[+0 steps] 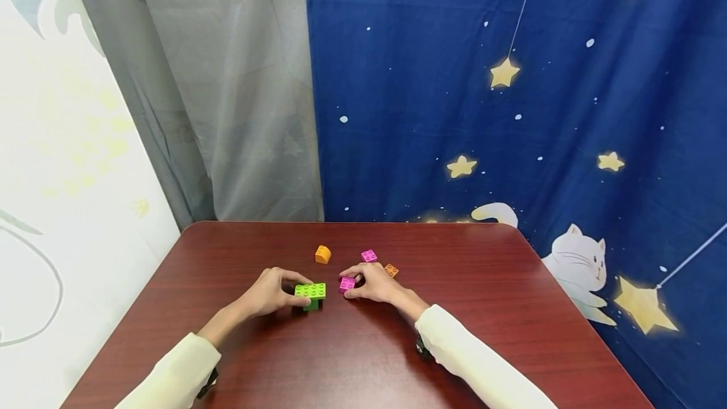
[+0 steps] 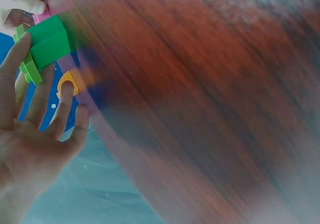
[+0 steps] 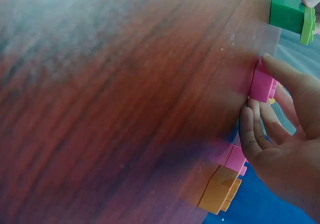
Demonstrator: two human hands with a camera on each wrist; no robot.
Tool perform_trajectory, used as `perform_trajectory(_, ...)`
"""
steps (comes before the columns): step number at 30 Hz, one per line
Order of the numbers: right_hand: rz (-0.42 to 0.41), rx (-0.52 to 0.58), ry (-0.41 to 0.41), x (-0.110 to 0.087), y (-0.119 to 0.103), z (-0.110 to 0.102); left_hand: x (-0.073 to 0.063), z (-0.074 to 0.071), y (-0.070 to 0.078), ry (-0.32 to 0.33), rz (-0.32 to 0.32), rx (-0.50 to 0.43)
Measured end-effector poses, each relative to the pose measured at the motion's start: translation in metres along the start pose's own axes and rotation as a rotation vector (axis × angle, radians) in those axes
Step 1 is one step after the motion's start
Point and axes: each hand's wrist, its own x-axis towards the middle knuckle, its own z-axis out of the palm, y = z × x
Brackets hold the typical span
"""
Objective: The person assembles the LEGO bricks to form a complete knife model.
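Note:
My left hand (image 1: 271,293) grips a light green toy building brick (image 1: 310,290) between thumb and fingers. Under it sits a darker green brick (image 2: 50,41), stacked against the light green one. To the right, my right hand (image 1: 372,283) pinches a magenta brick (image 3: 262,82) at the table surface, thumb on one side and fingers on the other. Its studs face up in the head view. A short gap separates the green stack from the magenta brick.
Behind the hands lie an orange brick with a curved side (image 1: 322,254), a second magenta brick (image 1: 369,255) and a darker orange brick (image 1: 391,270), partly behind the right hand. All are on the dark red wooden table (image 1: 352,358). A blue starry curtain (image 1: 409,112) hangs beyond.

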Motion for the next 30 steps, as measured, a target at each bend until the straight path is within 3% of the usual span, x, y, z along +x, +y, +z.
perform_trajectory(8,-0.026,0.005,0.019,-0.001,-0.003,-0.004,-0.001,0.001,0.000,-0.005,-0.004,-0.007)
perform_trajectory(17,0.012,0.053,0.027,0.004,-0.009,-0.009,0.000,0.002,-0.001,0.003,0.010,0.003)
perform_trajectory(24,0.011,0.039,0.038,0.008,-0.020,-0.012,0.001,0.000,-0.003,-0.001,0.016,0.009)
perform_trajectory(30,-0.008,0.089,0.022,0.011,-0.033,-0.012,0.001,0.001,-0.002,-0.003,0.002,0.024)
